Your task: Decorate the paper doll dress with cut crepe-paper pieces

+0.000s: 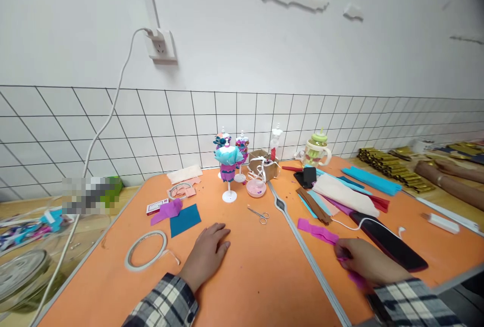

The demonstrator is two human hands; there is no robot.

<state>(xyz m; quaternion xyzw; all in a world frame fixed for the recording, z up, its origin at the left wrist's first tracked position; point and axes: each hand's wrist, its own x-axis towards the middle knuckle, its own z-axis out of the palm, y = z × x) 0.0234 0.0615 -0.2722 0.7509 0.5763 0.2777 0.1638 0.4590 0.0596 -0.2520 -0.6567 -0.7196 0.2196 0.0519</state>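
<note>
My left hand lies palm down on the orange table, fingers stretched out and nothing in it. Just ahead of it is a square of teal paper, with a purple crumpled piece overlapping its corner. A roll of double-sided tape rests to its left. At the right, my right hand is closed on a magenta crepe paper strip, which trails out on both sides of the fist. Small scissors lie between the hands. Beyond them a miniature dress form stands upright, wearing turquoise and purple paper.
More dress forms stand behind, near a cardboard box and a pink dish. Paper strips, a black-and-purple long object and a cup occupy the right. Another person's arms rest at far right.
</note>
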